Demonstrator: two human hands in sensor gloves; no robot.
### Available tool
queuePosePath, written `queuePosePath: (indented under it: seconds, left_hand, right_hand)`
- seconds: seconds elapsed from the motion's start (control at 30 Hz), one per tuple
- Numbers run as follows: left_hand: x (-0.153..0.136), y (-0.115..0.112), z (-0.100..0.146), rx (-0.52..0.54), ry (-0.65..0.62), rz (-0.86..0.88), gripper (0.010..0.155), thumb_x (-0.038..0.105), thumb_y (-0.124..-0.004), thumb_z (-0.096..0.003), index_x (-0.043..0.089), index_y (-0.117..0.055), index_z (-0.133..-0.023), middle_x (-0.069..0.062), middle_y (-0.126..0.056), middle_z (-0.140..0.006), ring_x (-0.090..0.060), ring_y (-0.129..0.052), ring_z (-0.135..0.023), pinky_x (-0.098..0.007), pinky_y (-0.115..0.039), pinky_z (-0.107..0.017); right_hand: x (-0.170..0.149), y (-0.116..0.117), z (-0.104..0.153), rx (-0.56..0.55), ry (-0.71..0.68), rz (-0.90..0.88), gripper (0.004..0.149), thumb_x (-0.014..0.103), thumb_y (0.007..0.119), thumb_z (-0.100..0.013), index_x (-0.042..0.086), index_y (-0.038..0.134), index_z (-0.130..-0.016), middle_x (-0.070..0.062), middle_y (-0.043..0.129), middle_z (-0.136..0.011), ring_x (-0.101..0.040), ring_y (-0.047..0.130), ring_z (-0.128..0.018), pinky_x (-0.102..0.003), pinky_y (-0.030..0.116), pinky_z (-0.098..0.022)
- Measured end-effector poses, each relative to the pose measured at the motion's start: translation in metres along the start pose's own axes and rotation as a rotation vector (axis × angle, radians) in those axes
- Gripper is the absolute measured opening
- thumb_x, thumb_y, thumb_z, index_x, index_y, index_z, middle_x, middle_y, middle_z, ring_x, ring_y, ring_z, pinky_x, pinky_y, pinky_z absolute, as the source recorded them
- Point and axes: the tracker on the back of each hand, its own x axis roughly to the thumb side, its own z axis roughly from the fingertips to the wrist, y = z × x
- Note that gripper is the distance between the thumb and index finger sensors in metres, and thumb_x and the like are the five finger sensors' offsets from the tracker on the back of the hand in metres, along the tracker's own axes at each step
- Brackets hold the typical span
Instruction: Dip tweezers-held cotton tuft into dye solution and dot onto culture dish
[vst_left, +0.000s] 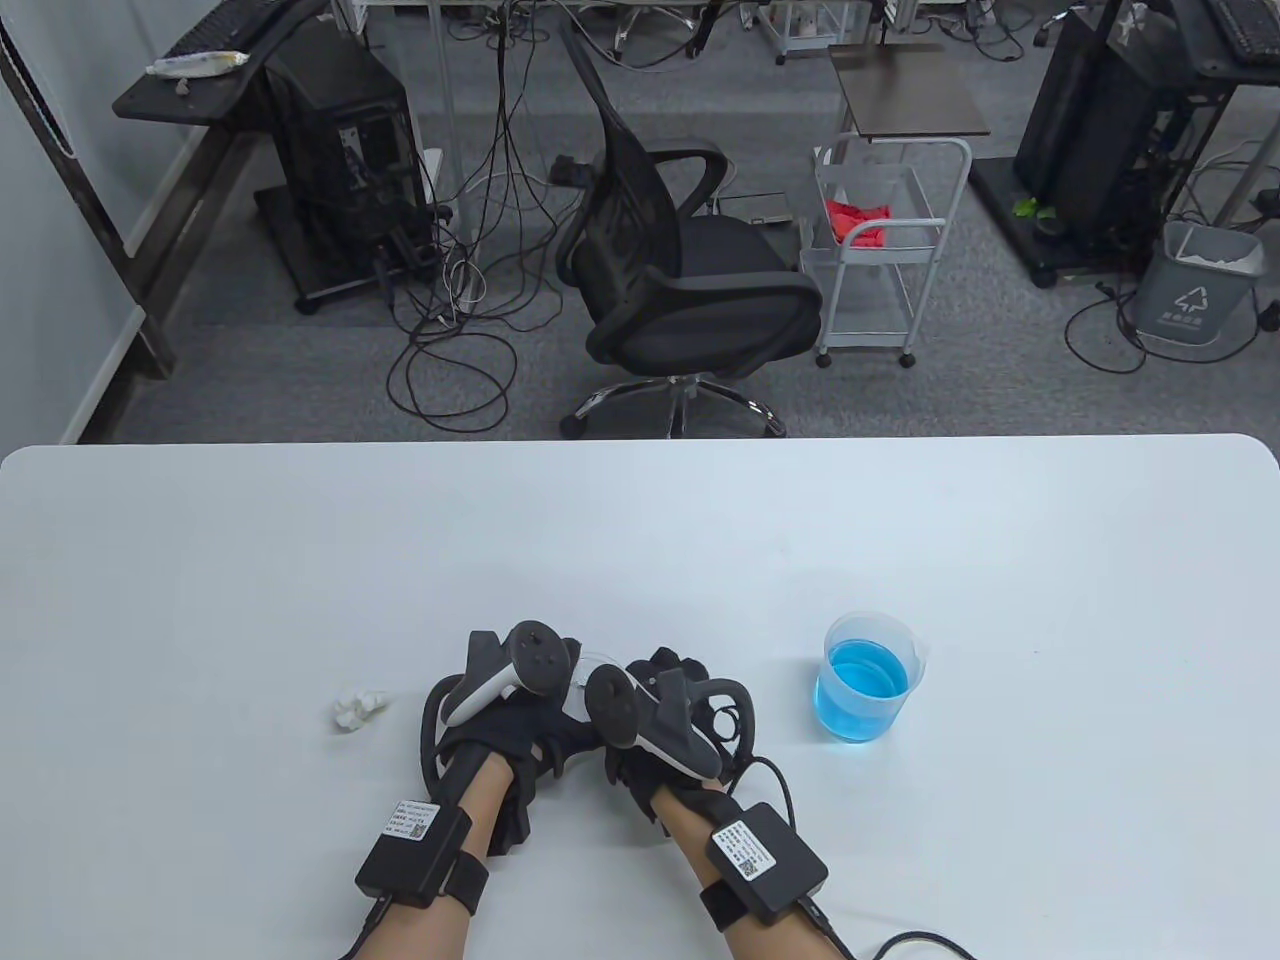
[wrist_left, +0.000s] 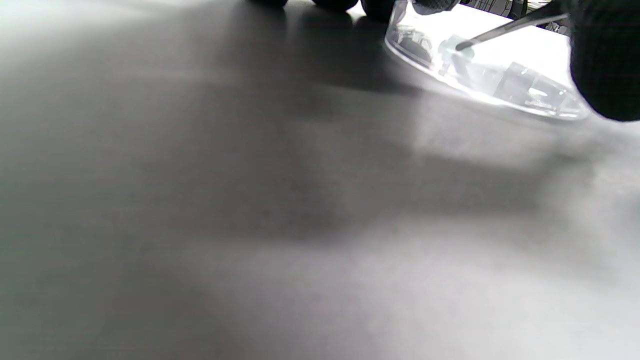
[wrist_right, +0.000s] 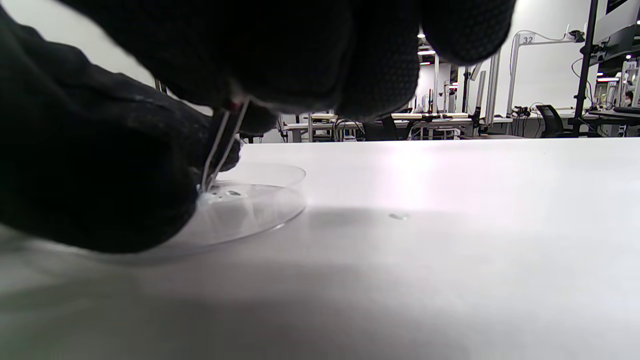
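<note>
My right hand (vst_left: 660, 700) pinches metal tweezers (wrist_right: 222, 145). Their tips hold a small pale blue cotton tuft (wrist_left: 452, 47) down on the floor of the clear culture dish (wrist_right: 250, 210). The dish also shows in the left wrist view (wrist_left: 500, 85). In the table view it is almost hidden under both hands. My left hand (vst_left: 510, 690) lies right beside the right one, with its fingertips (wrist_left: 380, 7) at the dish's rim. The beaker of blue dye solution (vst_left: 866, 680) stands to the right of my hands, apart from them.
A wad of white cotton (vst_left: 357, 708) lies on the table left of my left hand. A small drop (wrist_right: 398, 216) sits on the table right of the dish. The white table's far edge (vst_left: 640, 440) is well beyond my hands.
</note>
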Motion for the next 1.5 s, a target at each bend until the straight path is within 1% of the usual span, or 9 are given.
queuePosePath:
  seconds: [0.23, 0.33, 0.67, 0.8, 0.97, 1.27, 1.33, 1.5]
  left_hand:
    - [-0.0001, -0.0004, -0.0001, 0.002, -0.003, 0.002, 0.105, 0.082, -0.074, -0.0392, 0.036, -0.017, -0.114, 0.008, -0.014, -0.121, -0.026, -0.016, -0.118, -0.052, -0.027, -0.083]
    - [-0.0003, -0.0003, -0.0001, 0.001, -0.002, 0.001, 0.105, 0.082, -0.075, -0.0390, 0.036, -0.017, -0.114, 0.008, -0.013, -0.121, -0.026, -0.016, -0.118, -0.052, -0.027, -0.083]
    - [-0.0004, -0.0003, -0.0002, 0.001, -0.002, 0.001, 0.105, 0.082, -0.074, -0.0392, 0.036, -0.016, -0.114, 0.008, -0.013, -0.121, -0.026, -0.016, -0.118, -0.052, -0.027, -0.083]
    - [-0.0005, -0.0004, -0.0002, 0.001, -0.002, 0.002, 0.105, 0.082, -0.075, -0.0390, 0.036, -0.017, -0.114, 0.008, -0.013, -0.121, -0.026, -0.016, -0.118, -0.052, -0.027, -0.083]
    - [-0.0006, -0.0005, -0.0002, 0.001, -0.001, 0.003, 0.105, 0.082, -0.075, -0.0390, 0.036, -0.017, -0.114, 0.008, -0.014, -0.121, -0.026, -0.016, -0.118, -0.051, -0.027, -0.083]
    - [-0.0010, -0.0008, -0.0003, 0.004, -0.001, 0.007, 0.105, 0.082, -0.075, -0.0386, 0.036, -0.017, -0.114, 0.008, -0.013, -0.121, -0.026, -0.016, -0.118, -0.051, -0.027, -0.083]
    - [-0.0010, -0.0008, -0.0003, 0.004, -0.001, 0.007, 0.105, 0.082, -0.075, -0.0386, 0.036, -0.017, -0.114, 0.008, -0.013, -0.121, -0.026, -0.016, -0.118, -0.051, -0.027, -0.083]
    - [-0.0015, -0.0011, -0.0001, 0.004, -0.003, 0.017, 0.105, 0.080, -0.076, -0.0385, 0.037, -0.017, -0.113, 0.008, -0.013, -0.120, -0.026, -0.015, -0.117, -0.051, -0.026, -0.083]
  right_hand:
    - [0.0040, -0.0016, 0.0009, 0.009, -0.016, 0.000, 0.033, 0.031, 0.091, -0.040, 0.021, 0.098, -0.070, 0.003, 0.101, -0.048, -0.021, 0.095, -0.065, -0.056, 0.069, -0.058]
    - [0.0053, 0.0007, 0.0005, 0.030, -0.016, 0.013, 0.033, 0.031, 0.091, -0.040, 0.021, 0.098, -0.071, 0.003, 0.101, -0.048, -0.021, 0.095, -0.065, -0.056, 0.069, -0.058]
    - [0.0045, -0.0027, -0.0004, 0.021, -0.016, 0.001, 0.032, 0.031, 0.091, -0.040, 0.021, 0.098, -0.070, 0.003, 0.100, -0.048, -0.021, 0.095, -0.065, -0.056, 0.069, -0.058]
    - [0.0063, -0.0001, -0.0004, 0.054, -0.021, 0.017, 0.032, 0.031, 0.091, -0.040, 0.021, 0.098, -0.070, 0.003, 0.100, -0.048, -0.021, 0.095, -0.065, -0.056, 0.069, -0.058]
    - [0.0059, -0.0018, 0.0000, 0.035, -0.024, 0.013, 0.032, 0.031, 0.091, -0.040, 0.021, 0.098, -0.070, 0.003, 0.100, -0.048, -0.021, 0.095, -0.065, -0.056, 0.069, -0.058]
    - [0.0039, -0.0043, 0.0026, 0.039, -0.022, 0.025, 0.032, 0.031, 0.091, -0.040, 0.020, 0.098, -0.070, 0.003, 0.100, -0.048, -0.021, 0.095, -0.065, -0.056, 0.069, -0.058]
    - [0.0043, -0.0029, 0.0029, 0.057, -0.020, 0.034, 0.032, 0.031, 0.091, -0.040, 0.021, 0.098, -0.070, 0.003, 0.100, -0.048, -0.021, 0.095, -0.065, -0.056, 0.069, -0.058]
    - [0.0037, -0.0028, 0.0029, 0.041, -0.020, 0.026, 0.032, 0.031, 0.092, -0.040, 0.020, 0.098, -0.070, 0.003, 0.100, -0.047, -0.021, 0.095, -0.065, -0.056, 0.069, -0.058]
